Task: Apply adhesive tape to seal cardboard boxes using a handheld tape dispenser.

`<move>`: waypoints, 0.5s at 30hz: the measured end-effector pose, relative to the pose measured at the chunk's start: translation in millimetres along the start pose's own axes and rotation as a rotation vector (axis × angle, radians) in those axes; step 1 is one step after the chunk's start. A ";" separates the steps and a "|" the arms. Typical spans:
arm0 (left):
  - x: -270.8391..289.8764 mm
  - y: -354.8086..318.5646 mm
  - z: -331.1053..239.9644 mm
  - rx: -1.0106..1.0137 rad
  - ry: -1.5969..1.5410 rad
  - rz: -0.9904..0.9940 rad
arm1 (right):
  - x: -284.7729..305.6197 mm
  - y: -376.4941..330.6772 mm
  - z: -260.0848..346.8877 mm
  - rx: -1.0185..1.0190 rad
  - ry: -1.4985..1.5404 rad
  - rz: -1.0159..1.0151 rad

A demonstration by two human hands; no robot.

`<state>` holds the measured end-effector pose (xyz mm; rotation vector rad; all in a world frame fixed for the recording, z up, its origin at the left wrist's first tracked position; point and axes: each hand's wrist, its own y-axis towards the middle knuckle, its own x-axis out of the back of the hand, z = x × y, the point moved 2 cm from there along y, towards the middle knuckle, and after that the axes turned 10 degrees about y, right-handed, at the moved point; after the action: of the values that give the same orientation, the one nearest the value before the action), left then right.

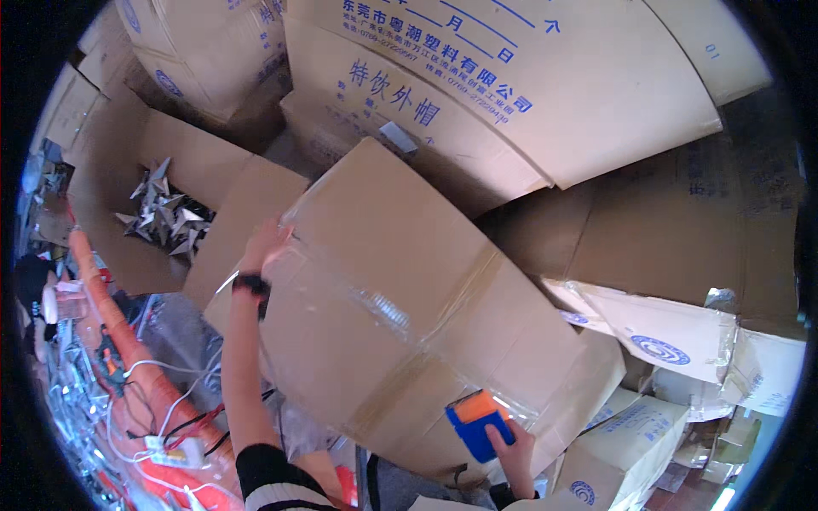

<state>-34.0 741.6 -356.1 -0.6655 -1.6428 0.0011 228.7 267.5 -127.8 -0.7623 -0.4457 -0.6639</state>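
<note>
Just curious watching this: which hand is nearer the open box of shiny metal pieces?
Left. The left hand presses the big carton's far edge beside that open box; the right hand grips a tape dispenser far away.

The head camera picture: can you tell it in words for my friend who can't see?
A person's left hand steadies a big cardboard box while the right hand runs a blue and orange tape dispenser along its clear tape. More boxes are stacked around.
</note>
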 end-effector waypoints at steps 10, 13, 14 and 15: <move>-36.5 -155.0 104.9 0.530 -0.215 -0.148 | 7.8 1.6 9.7 0.130 0.032 -0.084; -73.8 -166.3 158.4 0.597 -0.594 -0.245 | 9.5 -4.0 9.1 0.120 0.045 -0.077; -80.9 -162.4 154.9 0.598 -0.772 -0.260 | 10.0 -6.1 6.9 0.093 0.066 -0.098; -87.1 -158.4 151.5 0.599 -0.948 -0.274 | 11.4 -5.6 3.8 0.088 0.060 -0.111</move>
<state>-235.0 629.2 -407.2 0.0760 -2.4610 0.6724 232.4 262.9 -115.9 -0.6363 -0.4622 -0.7639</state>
